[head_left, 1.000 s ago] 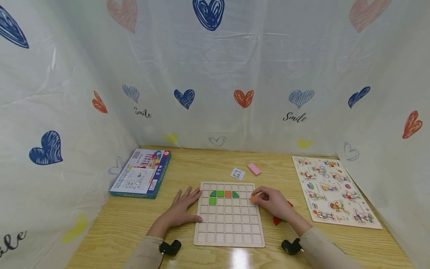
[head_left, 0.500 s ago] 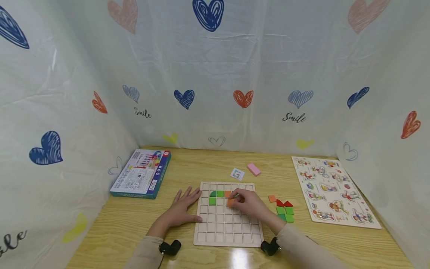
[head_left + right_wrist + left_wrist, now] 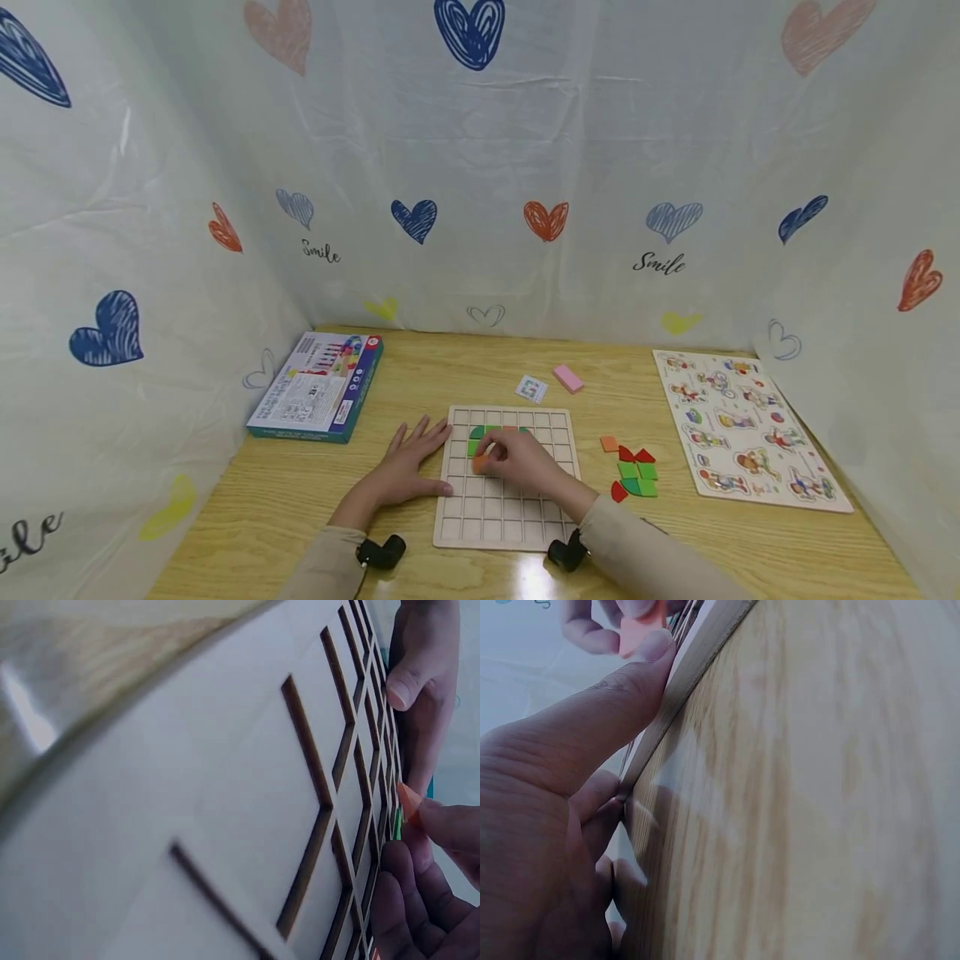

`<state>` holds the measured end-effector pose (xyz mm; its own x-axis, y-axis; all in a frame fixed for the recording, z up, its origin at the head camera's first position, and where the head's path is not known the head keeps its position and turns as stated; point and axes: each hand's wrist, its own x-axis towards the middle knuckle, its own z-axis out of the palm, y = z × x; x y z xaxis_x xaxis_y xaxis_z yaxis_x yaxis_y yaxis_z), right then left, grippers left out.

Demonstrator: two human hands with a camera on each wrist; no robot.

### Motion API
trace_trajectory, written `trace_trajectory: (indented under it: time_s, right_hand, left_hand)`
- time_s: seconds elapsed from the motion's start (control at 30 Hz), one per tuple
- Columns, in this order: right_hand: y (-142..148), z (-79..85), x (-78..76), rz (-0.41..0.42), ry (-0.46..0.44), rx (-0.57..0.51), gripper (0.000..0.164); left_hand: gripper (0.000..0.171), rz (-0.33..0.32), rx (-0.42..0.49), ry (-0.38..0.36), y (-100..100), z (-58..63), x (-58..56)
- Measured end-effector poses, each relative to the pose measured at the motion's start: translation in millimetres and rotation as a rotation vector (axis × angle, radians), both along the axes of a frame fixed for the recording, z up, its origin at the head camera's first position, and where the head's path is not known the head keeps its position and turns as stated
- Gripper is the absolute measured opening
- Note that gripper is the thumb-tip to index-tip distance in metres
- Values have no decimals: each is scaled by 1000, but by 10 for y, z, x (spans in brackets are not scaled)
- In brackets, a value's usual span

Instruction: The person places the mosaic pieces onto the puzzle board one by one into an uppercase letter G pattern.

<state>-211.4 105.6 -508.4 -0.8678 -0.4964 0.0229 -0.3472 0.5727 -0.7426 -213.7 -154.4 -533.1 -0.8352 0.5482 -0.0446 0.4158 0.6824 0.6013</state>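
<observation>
Near the table's middle lies a wooden grid board (image 3: pixel 510 533) with square cells. My left hand (image 3: pixel 401 471) rests at its left side with fingers spread, the thumb on the board's edge in the left wrist view. Between right thumb and fingers my right hand (image 3: pixel 521 462) pinches an orange square tile (image 3: pixel 479 465), close over a left-side cell just below a green square tile (image 3: pixel 472 448). The same orange tile (image 3: pixel 409 802) shows tilted in the right wrist view. A dark green quarter-round tile (image 3: pixel 477 432) sits in the row above; the right hand partly hides that row.
Right of the board lie several loose tiles: an orange square (image 3: pixel 609 444), red pieces (image 3: pixel 644 456) and green squares (image 3: pixel 647 472). Behind it are a small pattern card (image 3: pixel 532 388) and a pink block (image 3: pixel 567 378). A flat box (image 3: pixel 315 387) lies left, a picture puzzle board (image 3: pixel 750 429) right.
My right hand has carried the orange tile leftward across the board from its right edge, uncovering the loose tiles at the right. The left hand has stayed in place.
</observation>
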Motion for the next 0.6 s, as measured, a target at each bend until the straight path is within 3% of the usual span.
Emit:
trace_trajectory:
  time_s: [0.3, 0.6]
  right_hand:
    - [-130, 1, 22, -45, 45, 77, 9]
    - [-154, -31, 29, -30, 74, 137, 15]
  left_hand:
    - [97, 0, 7, 1, 1, -21, -9]
    - [98, 17, 3, -11, 6, -7, -3]
